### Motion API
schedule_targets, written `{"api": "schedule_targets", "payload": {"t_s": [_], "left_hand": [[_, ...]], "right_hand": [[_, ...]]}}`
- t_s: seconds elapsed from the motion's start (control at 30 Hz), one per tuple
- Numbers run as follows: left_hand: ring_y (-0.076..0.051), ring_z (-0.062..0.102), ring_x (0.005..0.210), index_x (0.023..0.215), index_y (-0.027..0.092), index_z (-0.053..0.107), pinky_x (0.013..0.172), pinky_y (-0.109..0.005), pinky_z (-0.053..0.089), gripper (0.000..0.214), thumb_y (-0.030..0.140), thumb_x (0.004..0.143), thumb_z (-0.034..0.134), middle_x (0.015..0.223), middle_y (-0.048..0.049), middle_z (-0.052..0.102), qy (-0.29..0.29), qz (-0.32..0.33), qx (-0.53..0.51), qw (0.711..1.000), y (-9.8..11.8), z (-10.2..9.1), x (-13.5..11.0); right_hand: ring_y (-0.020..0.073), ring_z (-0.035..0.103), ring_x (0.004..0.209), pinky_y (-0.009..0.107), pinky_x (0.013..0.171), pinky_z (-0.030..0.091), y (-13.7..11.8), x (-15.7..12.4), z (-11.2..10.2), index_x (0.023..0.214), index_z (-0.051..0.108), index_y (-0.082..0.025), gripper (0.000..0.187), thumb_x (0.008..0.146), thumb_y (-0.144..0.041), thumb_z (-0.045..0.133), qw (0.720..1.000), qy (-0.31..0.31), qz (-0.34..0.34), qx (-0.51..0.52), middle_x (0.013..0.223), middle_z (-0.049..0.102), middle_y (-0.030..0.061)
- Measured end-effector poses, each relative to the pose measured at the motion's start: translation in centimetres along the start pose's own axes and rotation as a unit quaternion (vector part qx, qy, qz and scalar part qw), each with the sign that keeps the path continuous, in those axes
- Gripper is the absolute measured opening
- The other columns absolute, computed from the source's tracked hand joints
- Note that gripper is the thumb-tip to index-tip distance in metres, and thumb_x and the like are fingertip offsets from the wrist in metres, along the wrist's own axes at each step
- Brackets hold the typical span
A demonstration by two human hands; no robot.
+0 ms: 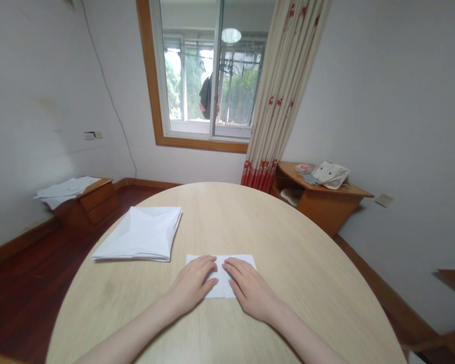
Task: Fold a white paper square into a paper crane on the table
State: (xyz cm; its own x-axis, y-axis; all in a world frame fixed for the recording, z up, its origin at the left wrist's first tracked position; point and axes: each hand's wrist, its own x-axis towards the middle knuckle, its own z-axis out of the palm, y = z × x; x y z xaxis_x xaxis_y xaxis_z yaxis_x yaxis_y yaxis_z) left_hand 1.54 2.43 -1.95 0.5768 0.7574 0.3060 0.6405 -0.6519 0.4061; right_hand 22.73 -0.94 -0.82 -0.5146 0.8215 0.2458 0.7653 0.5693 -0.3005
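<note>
A small white sheet of paper [220, 289] lies flat on the round wooden table [284, 253] in front of me. My left hand [193, 283] rests on its left part, fingers stretched out and palm down. On the right part lies my right hand [250, 288], also flat with its fingers extended. The fingertips of both hands point toward each other, with a narrow strip of paper showing between them. Much of the sheet is covered by the hands, and I cannot tell whether it is folded. Neither hand grips anything.
To the left on the table sits a stack of white paper [140, 233]. Beyond the table stand a low drawer cabinet [98, 202] with papers and a corner desk [326, 202] holding a cloth bag [329, 174]. A patterned curtain [280, 96] hangs beside the window.
</note>
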Motion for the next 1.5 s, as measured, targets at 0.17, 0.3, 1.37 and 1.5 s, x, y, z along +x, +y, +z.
{"api": "schedule_targets", "payload": {"t_s": [0.17, 0.3, 1.37, 1.5], "left_hand": [[-0.025, 0.052, 0.125, 0.122, 0.016, 0.053, 0.105, -0.043, 0.042, 0.030, 0.023, 0.092, 0.052, 0.136, -0.0111, 0.056, -0.015, 0.021, 0.061, 0.998, 0.1, 0.5, -0.2], [-0.025, 0.046, 0.131, 0.139, 0.015, 0.042, 0.107, -0.044, 0.040, 0.044, 0.027, 0.097, 0.043, 0.144, -0.0112, 0.048, -0.026, 0.044, 0.106, 0.993, -0.3, 1.0, -0.3], [-0.039, 0.035, 0.136, 0.141, 0.020, 0.043, 0.107, -0.058, 0.033, 0.050, 0.042, 0.096, 0.042, 0.147, -0.0173, 0.041, 0.008, -0.065, 0.205, 0.977, 0.0, 2.7, -1.0], [-0.039, 0.036, 0.135, 0.139, 0.011, 0.045, 0.108, -0.055, 0.032, 0.057, 0.047, 0.095, 0.041, 0.145, -0.0215, 0.042, 0.015, -0.102, 0.198, 0.975, 0.0, 2.9, -1.0]], "right_hand": [[0.0218, 0.027, 0.142, 0.047, 0.117, 0.023, 0.5, 0.4, 0.2, 0.146, 0.035, -0.014, 0.050, 0.098, -0.026, 0.033, 0.997, -0.072, 0.023, -0.026, 0.153, 0.033, 0.0097], [0.0194, 0.023, 0.143, 0.047, 0.117, 0.019, 0.4, 0.5, 0.0, 0.149, 0.029, -0.018, 0.051, 0.099, -0.028, 0.030, 0.995, -0.089, 0.032, -0.034, 0.154, 0.028, 0.0057], [0.0379, 0.025, 0.140, 0.062, 0.109, 0.022, -0.7, 0.3, 0.8, 0.146, 0.036, -0.025, 0.054, 0.095, -0.045, 0.039, 0.976, -0.057, 0.175, -0.120, 0.152, 0.031, 0.0144], [0.0390, 0.023, 0.140, 0.064, 0.110, 0.014, -0.7, 0.2, 1.0, 0.146, 0.036, -0.015, 0.066, 0.094, -0.056, 0.036, 0.966, -0.055, 0.214, -0.133, 0.150, 0.032, 0.0211]]}}
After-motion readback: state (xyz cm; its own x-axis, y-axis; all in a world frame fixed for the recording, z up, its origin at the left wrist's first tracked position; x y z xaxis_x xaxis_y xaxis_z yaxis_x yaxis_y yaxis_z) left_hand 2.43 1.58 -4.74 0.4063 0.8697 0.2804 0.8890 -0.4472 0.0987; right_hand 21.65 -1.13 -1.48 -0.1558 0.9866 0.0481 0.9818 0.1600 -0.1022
